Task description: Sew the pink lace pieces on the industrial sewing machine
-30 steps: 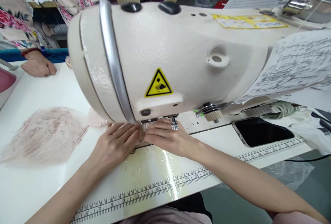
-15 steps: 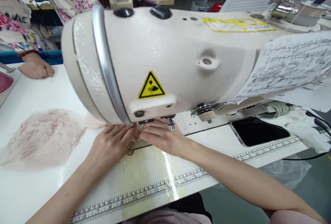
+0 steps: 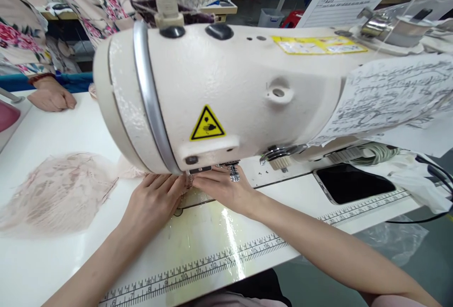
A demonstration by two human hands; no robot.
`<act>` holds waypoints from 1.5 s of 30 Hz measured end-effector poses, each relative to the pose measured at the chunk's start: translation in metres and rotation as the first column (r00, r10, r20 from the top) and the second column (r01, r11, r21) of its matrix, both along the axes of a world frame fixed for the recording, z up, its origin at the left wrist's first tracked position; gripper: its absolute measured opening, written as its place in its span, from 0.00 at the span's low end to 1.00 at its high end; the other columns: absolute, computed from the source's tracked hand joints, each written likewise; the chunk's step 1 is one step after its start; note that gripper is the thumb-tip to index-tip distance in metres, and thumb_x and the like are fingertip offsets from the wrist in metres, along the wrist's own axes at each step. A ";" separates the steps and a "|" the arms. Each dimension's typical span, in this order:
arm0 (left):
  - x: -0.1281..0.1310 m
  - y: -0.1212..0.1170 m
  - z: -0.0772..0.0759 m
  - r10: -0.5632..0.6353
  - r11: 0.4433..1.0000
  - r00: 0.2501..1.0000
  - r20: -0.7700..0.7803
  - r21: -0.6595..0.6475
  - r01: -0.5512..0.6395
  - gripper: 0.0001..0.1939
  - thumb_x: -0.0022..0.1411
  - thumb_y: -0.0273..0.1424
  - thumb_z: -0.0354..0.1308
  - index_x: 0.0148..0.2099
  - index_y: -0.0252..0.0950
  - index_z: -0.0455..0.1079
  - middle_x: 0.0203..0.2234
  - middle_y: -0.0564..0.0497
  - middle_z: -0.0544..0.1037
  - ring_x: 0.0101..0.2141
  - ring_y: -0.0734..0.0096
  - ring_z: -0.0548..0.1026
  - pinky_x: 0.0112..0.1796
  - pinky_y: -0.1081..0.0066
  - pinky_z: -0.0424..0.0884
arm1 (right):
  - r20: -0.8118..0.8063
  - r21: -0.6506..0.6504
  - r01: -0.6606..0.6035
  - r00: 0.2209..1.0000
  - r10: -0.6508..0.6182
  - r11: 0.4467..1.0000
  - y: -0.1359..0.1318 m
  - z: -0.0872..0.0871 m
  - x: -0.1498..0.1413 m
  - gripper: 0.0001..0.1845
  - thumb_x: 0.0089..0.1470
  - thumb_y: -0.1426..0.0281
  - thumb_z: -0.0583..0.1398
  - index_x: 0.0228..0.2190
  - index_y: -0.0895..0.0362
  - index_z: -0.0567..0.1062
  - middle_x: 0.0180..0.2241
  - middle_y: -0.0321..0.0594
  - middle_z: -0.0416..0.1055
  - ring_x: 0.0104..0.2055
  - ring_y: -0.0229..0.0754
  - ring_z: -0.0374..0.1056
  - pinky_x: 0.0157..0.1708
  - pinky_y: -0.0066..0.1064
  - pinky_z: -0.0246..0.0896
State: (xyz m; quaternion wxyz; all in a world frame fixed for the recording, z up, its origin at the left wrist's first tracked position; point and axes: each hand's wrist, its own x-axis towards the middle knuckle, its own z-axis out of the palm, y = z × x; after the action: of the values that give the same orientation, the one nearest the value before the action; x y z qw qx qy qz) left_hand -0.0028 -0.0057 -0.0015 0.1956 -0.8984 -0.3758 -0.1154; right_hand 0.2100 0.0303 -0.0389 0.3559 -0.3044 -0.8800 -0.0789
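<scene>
Beneath the head of a white sewing machine (image 3: 244, 75), my hands meet on a strip of pale pink lace fabric (image 3: 188, 182). My left hand (image 3: 157, 198) lies on its left side, fingers together and closed on the lace, with the tips partly covered by the machine. From the right, my right hand (image 3: 224, 189) has its thumb and fingers pressed together on the same fabric, near the small metal spring part. The machine head hides most of its fingertips and the needle area. Sheer pink lace (image 3: 67, 193) trails from my left hand into a loose heap on the table.
A phone (image 3: 354, 183) lies on the right, beside coiled cord (image 3: 377, 153) and white cloth. Ruler tape (image 3: 198, 269) runs along the table's front edge. Handwritten paper (image 3: 396, 99) hangs on the machine. Across the table rests another person's closed hand (image 3: 53, 95), below a floral sleeve.
The camera view has shifted slightly, so the machine sits a little lower and its top shows more. Both my hands stay at the lace under the machine head, with little visible movement.
</scene>
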 end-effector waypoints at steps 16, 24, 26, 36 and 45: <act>0.003 -0.002 -0.004 0.029 0.999 0.998 -0.048 0.025 -0.028 0.17 0.66 0.24 0.49 0.54 0.28 0.71 0.32 0.45 0.80 0.33 0.60 0.78 0.37 0.60 0.72 | 0.163 -0.217 0.047 0.986 -0.012 0.975 -0.001 0.006 0.011 0.17 0.62 0.75 0.55 0.49 0.46 0.75 0.43 0.36 0.76 0.39 0.38 0.71 0.37 0.31 0.66; 0.003 -0.003 -0.006 -0.025 0.998 0.999 -0.030 0.051 0.026 0.14 0.67 0.25 0.52 0.53 0.29 0.71 0.42 0.46 0.81 0.38 0.60 0.78 0.42 0.59 0.72 | 0.126 -0.235 0.035 0.992 -0.005 0.971 0.005 -0.006 0.018 0.21 0.61 0.72 0.53 0.53 0.48 0.73 0.33 0.39 0.79 0.31 0.39 0.70 0.34 0.32 0.60; 0.004 -0.003 -0.006 -0.028 0.998 0.999 -0.016 0.062 0.029 0.15 0.68 0.26 0.51 0.54 0.28 0.70 0.42 0.46 0.81 0.39 0.60 0.79 0.43 0.59 0.72 | 0.168 -0.210 0.063 0.985 -0.027 0.976 0.005 -0.007 0.020 0.24 0.60 0.74 0.52 0.55 0.48 0.72 0.32 0.39 0.78 0.29 0.39 0.69 0.31 0.31 0.58; 0.004 -0.004 -0.006 -0.046 0.999 0.998 -0.042 0.021 0.047 0.20 0.65 0.21 0.52 0.58 0.28 0.67 0.44 0.45 0.81 0.42 0.59 0.78 0.45 0.57 0.71 | 0.391 -0.103 0.150 0.915 -0.098 0.983 0.001 -0.004 0.022 0.27 0.56 0.79 0.51 0.53 0.46 0.73 0.33 0.40 0.78 0.24 0.40 0.66 0.27 0.33 0.55; 0.003 -0.004 -0.007 -0.051 0.999 0.997 -0.054 0.014 0.051 0.21 0.64 0.18 0.52 0.59 0.28 0.67 0.45 0.44 0.80 0.42 0.59 0.78 0.45 0.58 0.69 | 0.528 -0.311 0.218 0.849 -0.023 0.925 0.000 0.010 0.021 0.25 0.60 0.77 0.51 0.53 0.44 0.73 0.44 0.44 0.77 0.31 0.44 0.71 0.36 0.41 0.63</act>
State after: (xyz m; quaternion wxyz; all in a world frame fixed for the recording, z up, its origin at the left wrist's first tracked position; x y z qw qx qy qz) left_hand 0.0005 -0.0096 -0.0087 0.2098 -0.9089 -0.3465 -0.0991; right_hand 0.2311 0.0301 -0.0285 0.0400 -0.3875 -0.9208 -0.0175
